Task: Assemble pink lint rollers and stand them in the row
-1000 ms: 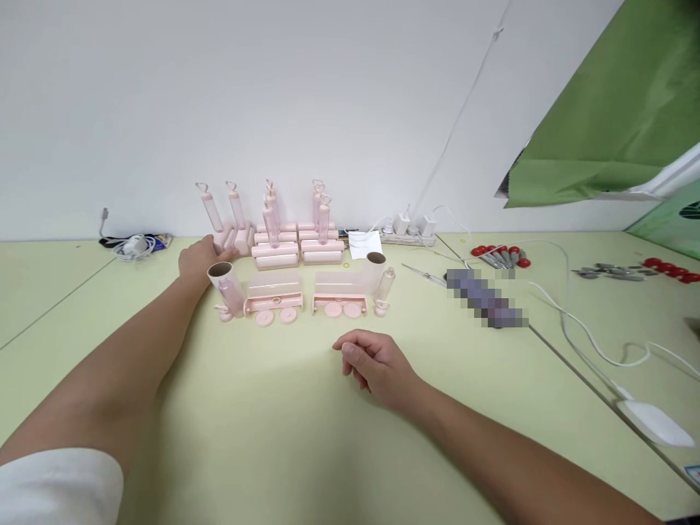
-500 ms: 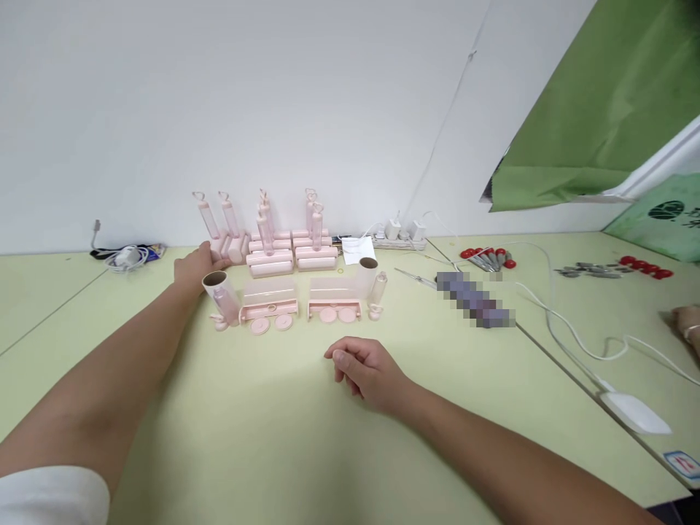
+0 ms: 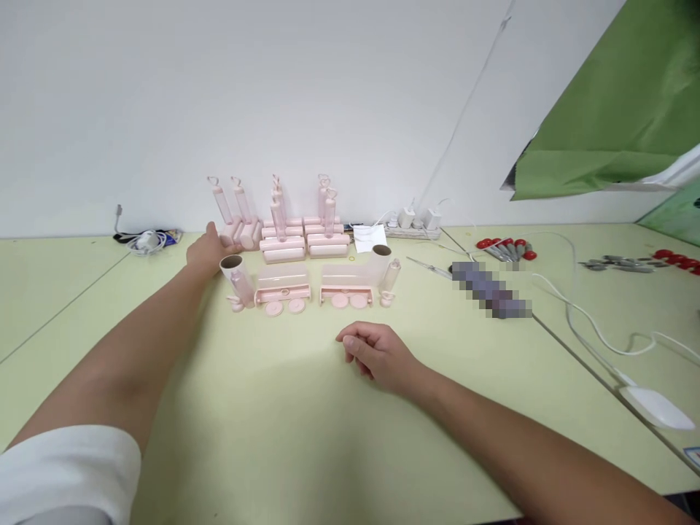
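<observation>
The left arm (image 3: 128, 357) enters at the near left corner and reaches to the far side, stretched nearly straight. A white sleeve (image 3: 71, 467) covers its near end; past that the skin is bare. The left hand (image 3: 206, 254) is at the arm's far end, back mostly upward. One finger points away, another extends to the right, and the rest are hidden. The right arm (image 3: 486, 423), bare, slants in from the near right. Its wrist (image 3: 416, 380) is fairly straight. The right hand (image 3: 380, 355) is loosely curled, thumb (image 3: 359, 351) uppermost, fingers (image 3: 358, 328) bent toward the left.
</observation>
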Demonstrator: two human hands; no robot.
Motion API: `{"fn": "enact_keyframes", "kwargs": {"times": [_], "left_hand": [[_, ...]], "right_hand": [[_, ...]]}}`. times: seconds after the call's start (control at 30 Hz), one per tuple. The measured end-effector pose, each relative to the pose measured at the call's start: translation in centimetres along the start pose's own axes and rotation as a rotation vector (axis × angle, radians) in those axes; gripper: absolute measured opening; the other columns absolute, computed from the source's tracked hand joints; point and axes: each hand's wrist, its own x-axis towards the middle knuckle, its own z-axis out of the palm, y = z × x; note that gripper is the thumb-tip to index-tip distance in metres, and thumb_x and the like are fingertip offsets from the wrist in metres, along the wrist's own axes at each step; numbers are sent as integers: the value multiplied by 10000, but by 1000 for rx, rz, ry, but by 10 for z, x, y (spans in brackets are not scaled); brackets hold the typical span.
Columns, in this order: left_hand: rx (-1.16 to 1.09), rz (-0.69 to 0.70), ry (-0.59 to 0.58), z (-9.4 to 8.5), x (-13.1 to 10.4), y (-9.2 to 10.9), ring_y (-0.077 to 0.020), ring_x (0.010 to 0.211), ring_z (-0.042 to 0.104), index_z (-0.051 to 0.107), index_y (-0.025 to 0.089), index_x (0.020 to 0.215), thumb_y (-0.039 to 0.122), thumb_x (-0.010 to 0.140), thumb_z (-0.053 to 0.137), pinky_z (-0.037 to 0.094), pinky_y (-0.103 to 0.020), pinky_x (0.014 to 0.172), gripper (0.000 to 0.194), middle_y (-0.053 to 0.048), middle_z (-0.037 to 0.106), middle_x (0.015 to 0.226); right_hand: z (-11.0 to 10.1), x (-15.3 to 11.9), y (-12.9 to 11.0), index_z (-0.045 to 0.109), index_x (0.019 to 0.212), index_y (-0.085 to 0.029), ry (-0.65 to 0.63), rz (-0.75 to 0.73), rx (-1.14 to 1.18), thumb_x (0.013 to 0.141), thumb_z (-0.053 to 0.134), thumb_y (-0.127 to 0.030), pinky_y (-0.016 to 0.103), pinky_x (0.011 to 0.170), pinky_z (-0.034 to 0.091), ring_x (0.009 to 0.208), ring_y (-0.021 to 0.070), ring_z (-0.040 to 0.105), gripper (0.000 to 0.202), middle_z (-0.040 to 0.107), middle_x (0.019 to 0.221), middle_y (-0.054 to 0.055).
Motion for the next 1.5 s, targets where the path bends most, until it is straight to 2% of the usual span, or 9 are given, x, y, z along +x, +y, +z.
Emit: {"fn": "enact_keyframes", "kwargs": {"times": [0.1,0.2,0.3,0.4,0.53,0.67,0.83,1.07,1.5], "left_hand": [[-110,-34,91,-5,-11,-9,-403,1138,575,259,153,1442,634,785,597,441,-425,785,882,-232,594,1280],[-240,-52,200,-12,-27,-20,-359,1193,550,347,152,1416,537,855,533,438,-436,897,705,-187,596,1289],[-394,-82,340,-22,-52,-24,-294,1090,596,480,161,1317,472,881,495,448,-408,915,536,-140,646,1169],[-481,-15,441,-35,-88,-15,-217,894,618,583,167,1201,458,906,418,469,-337,822,446,-92,665,994],[-497,197,399,-42,-134,6,-175,730,590,683,172,1078,453,876,454,466,-293,729,415,-38,647,789],[-403,312,296,-38,-159,19,-191,781,617,687,198,1167,369,855,482,470,-305,780,410,-47,694,883],[-300,321,260,-34,-167,20,-227,857,635,620,223,1265,394,832,547,466,-325,793,472,-53,686,948],[-264,317,254,-28,-164,15,-230,856,631,620,230,1244,395,852,525,455,-328,760,436,-56,673,969],[-320,287,284,-31,-164,15,-227,807,640,668,209,926,345,859,529,470,-342,733,206,-64,705,920]], "right_hand": [[0,0,-3,652,901,-172,4,-1,-18,877,586,-455,201,427,375,493,76,486,291,607,722,9],[0,0,-4,652,902,-171,4,-20,-36,870,590,-436,200,429,379,500,79,494,274,610,725,10],[1,1,-4,649,913,-170,7,-62,-60,861,594,-424,201,437,391,503,78,499,265,605,721,3],[2,2,-5,641,911,-168,15,-103,-86,846,598,-417,205,436,400,492,76,495,260,598,711,-5],[1,5,-7,626,893,-169,58,-168,-115,829,593,-419,209,425,405,480,77,488,260,592,708,-12],[-4,8,-7,617,868,-165,108,-228,-132,820,587,-409,205,420,393,467,73,475,250,578,688,-17],[-8,11,-4,620,860,-170,113,-234,-133,811,596,-405,214,429,396,464,75,471,241,581,687,-17],[-6,10,-1,639,892,-171,89,-229,-141,822,597,-404,224,445,413,468,77,476,247,596,696,-14],[-7,7,-4,632,901,-166,94,-205,-146,815,605,-397,213,425,420,481,84,495,248,594,705,-3]]}}
